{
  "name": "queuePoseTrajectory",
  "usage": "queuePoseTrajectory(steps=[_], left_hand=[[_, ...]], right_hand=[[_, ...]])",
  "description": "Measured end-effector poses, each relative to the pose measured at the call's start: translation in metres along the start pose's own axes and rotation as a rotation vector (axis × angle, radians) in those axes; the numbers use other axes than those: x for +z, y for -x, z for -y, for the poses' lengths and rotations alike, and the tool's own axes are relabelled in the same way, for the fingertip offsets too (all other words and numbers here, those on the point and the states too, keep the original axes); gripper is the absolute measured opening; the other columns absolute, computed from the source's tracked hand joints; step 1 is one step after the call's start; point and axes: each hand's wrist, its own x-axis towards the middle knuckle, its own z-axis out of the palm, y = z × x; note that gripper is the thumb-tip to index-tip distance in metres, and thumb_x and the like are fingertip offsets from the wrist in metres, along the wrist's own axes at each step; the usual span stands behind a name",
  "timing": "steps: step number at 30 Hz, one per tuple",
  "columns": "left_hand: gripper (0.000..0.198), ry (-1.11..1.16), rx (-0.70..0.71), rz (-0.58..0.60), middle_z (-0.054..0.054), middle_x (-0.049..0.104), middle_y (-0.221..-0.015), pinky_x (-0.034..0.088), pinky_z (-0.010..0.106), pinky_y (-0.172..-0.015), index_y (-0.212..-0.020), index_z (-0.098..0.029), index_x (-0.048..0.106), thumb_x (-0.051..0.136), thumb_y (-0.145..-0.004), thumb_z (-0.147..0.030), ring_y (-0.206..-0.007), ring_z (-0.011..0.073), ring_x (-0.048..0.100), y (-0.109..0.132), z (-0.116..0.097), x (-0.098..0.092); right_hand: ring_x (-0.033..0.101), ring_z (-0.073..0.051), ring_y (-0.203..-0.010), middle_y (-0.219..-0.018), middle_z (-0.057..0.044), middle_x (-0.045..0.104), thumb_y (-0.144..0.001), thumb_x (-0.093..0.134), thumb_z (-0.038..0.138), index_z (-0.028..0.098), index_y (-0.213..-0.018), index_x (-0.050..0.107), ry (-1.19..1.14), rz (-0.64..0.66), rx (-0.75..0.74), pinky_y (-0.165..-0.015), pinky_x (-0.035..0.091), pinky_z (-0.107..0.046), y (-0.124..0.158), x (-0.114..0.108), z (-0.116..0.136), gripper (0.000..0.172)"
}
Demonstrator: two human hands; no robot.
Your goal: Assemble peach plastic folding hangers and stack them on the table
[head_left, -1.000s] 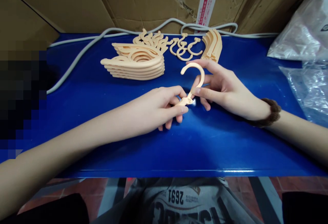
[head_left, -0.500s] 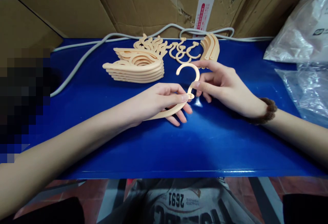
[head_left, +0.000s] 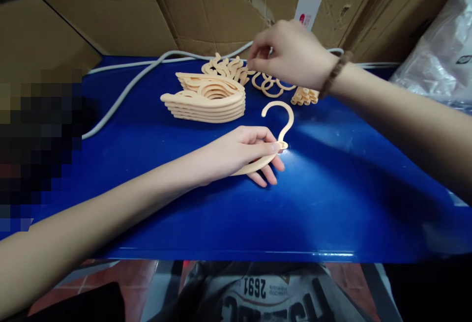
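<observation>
My left hand (head_left: 254,152) is closed on a cream plastic hanger piece, thumb pressed on top near its end. The curved arm (head_left: 256,165) of this hanger runs under my palm, and a hook (head_left: 289,115) stands out from its end beyond the fingers. In the air over the back of the table hangs my right hand (head_left: 283,51), its fingers bent and apart, with nothing visible between them. Beneath and behind it lie several loose hooks (head_left: 271,86), partly covered by the hand.
Nested hanger parts (head_left: 206,103) form a stack left of centre, with wavy cream pieces (head_left: 224,66) behind. More curved parts (head_left: 305,96) lie under my right wrist. A white cable (head_left: 129,86) crosses the blue table (head_left: 236,223). Cardboard (head_left: 206,7) stands behind; a plastic bag (head_left: 435,51) sits at right.
My right hand has let go of the hook and lifted up and back over the loose parts. My left hand still grips the hanger. The view has shifted slightly.
</observation>
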Motion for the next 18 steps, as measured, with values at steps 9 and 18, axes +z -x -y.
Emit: queuePoseTrajectory(steps=[9,18], left_hand=[[0.018,0.018,0.011,-0.002,0.004,0.074,-0.079,0.061,0.024,-0.057,-0.084,-0.014,0.056,0.059,-0.102,-0.017,-0.062,0.0136,0.072,0.000,0.000,0.000],[0.021,0.002,-0.015,-0.051,0.002,0.073,-0.077,0.060,0.022,-0.054,-0.083,-0.013,0.054,0.057,-0.104,-0.015,-0.057,0.0119,0.071,0.001,-0.003,0.003]], right_hand=[[0.064,-0.026,-0.122,-0.124,-0.006,0.073,-0.094,0.067,0.051,0.016,-0.118,0.074,0.034,0.080,0.035,-0.109,0.048,-0.043,-0.071,0.044,0.007,0.044],[0.059,-0.036,-0.135,-0.129,-0.016,0.069,-0.081,0.080,0.050,0.017,-0.071,0.046,-0.025,0.035,0.107,-0.116,0.042,-0.057,-0.093,0.057,0.017,0.048]])
